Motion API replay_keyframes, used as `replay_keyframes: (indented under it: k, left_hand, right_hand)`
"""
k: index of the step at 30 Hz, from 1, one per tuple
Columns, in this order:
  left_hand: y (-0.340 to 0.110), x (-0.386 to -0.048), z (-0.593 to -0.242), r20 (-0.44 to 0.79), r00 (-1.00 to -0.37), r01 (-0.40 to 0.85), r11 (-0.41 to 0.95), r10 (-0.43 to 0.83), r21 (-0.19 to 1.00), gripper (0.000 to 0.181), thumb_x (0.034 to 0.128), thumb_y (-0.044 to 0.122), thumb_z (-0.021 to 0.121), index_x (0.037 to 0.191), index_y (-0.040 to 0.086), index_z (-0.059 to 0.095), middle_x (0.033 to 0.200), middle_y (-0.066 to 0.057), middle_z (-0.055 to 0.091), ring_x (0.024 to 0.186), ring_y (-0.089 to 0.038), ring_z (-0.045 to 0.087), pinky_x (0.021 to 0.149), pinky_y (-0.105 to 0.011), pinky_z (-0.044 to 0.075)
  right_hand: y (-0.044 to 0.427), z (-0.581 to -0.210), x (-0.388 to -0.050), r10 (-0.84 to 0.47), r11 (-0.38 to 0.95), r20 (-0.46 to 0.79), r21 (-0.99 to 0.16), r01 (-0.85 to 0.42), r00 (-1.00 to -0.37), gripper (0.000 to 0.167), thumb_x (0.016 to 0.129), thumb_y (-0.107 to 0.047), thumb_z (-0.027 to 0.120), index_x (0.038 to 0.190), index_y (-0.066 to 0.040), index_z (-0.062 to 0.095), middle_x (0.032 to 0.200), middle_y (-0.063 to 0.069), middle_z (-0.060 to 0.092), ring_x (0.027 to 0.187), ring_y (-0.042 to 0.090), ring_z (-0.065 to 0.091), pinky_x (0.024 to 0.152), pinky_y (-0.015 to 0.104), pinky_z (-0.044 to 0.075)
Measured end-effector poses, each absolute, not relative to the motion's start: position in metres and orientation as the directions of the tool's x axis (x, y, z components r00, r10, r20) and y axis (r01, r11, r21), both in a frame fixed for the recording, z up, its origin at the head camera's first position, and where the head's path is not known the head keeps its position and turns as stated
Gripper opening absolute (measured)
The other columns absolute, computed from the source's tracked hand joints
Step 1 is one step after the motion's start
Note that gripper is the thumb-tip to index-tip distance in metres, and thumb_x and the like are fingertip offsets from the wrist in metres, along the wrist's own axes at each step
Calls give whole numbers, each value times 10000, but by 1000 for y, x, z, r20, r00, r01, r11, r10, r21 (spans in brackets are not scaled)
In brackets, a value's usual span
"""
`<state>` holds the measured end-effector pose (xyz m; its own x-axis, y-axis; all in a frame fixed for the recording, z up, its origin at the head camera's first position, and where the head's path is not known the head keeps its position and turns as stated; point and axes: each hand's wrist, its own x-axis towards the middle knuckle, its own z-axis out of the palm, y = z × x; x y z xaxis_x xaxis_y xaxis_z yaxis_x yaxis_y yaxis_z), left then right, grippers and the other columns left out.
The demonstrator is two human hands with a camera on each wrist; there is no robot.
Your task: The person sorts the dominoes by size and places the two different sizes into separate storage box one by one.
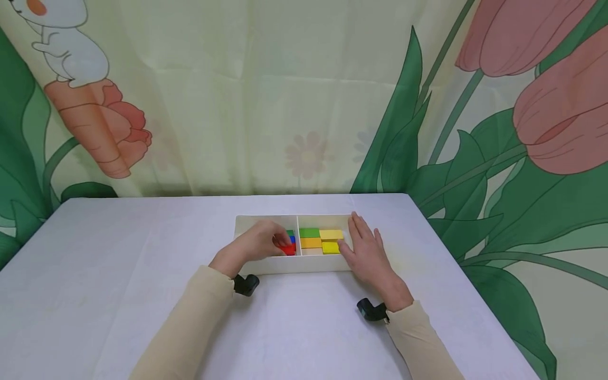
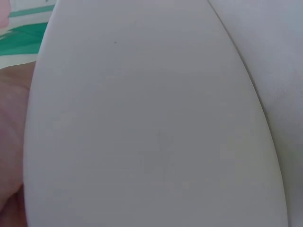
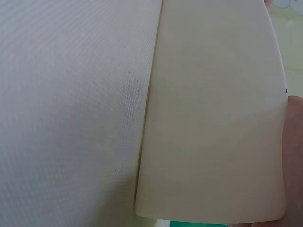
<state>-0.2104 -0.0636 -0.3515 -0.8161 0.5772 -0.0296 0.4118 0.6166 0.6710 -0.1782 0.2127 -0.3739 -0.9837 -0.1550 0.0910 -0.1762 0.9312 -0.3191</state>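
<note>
A white two-compartment box stands on the table. My left hand reaches into its left compartment, with curled fingers and thumb pinching a red block. Blue and green blocks lie just behind the red one, partly hidden. My right hand rests on the box's right end, fingers straight, thumb over the rim. The right compartment holds a green block, an orange block, yellow blocks and a pale block. Both wrist views mostly show the box's outer wall.
A white cloth covers the table. Behind it hangs a curtain printed with a rabbit, a carrot and tulips. The box's divider separates the two compartments.
</note>
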Motion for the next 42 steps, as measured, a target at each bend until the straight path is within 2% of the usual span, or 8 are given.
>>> replay_keyframes:
  k: [6, 15, 26, 32, 35, 42]
  left_hand:
    - [-60, -215, -352, -72, -811, 400, 642, 580, 654, 104, 829, 6, 767, 921, 22, 722, 854, -54, 702, 772, -123, 620, 747, -230, 569]
    - [-58, -219, -354, -164, -827, 314, 683, 539, 660, 93, 827, 4, 765, 898, 27, 710, 804, -39, 674, 745, -133, 591, 713, -216, 547]
    - [-57, -224, -362, -174, -858, 263, 704, 484, 660, 202, 788, -18, 783, 928, 33, 646, 838, -63, 629, 804, -169, 550, 706, -230, 511]
    - [-57, -224, -363, -162, -860, 243, 668, 484, 703, 237, 784, 4, 805, 962, 29, 651, 879, -85, 652, 819, -170, 569, 734, -235, 537]
    - [-61, -223, -360, -148, -867, 248, 669, 476, 701, 218, 822, 55, 790, 992, 34, 654, 902, -63, 659, 839, -165, 581, 765, -251, 540]
    - [-80, -206, -345, 27, -904, 333, 665, 426, 668, 218, 923, 96, 683, 1124, 16, 662, 998, -68, 672, 930, -197, 611, 870, -337, 561]
  right_hand:
    - [212, -375, -178, -155, 929, 98, -325, -179, -983, 729, 1025, -409, 416, 1573, -4, 156, 1679, 132, 88, 1544, 335, 114, 1218, 637, 55]
    - [210, -374, -178, -167, 923, 113, -332, -196, -979, 729, 1014, -395, 435, 1566, 4, 174, 1675, 138, 104, 1542, 341, 129, 1213, 648, 68]
    - [209, -374, -179, -167, 919, 105, -343, -193, -980, 731, 1019, -414, 425, 1569, -5, 171, 1679, 120, 98, 1546, 322, 128, 1219, 635, 66]
    - [209, -376, -178, -156, 923, 101, -338, -182, -983, 727, 1021, -409, 420, 1571, -7, 167, 1681, 118, 91, 1548, 318, 122, 1220, 633, 74]
    - [209, -375, -178, -159, 920, 103, -345, -185, -982, 726, 1017, -397, 435, 1567, -1, 174, 1677, 129, 101, 1545, 331, 133, 1216, 641, 81]
    - [210, -376, -180, -164, 909, 88, -373, -185, -982, 739, 1023, -414, 441, 1573, -12, 155, 1680, 123, 87, 1546, 334, 118, 1216, 639, 79]
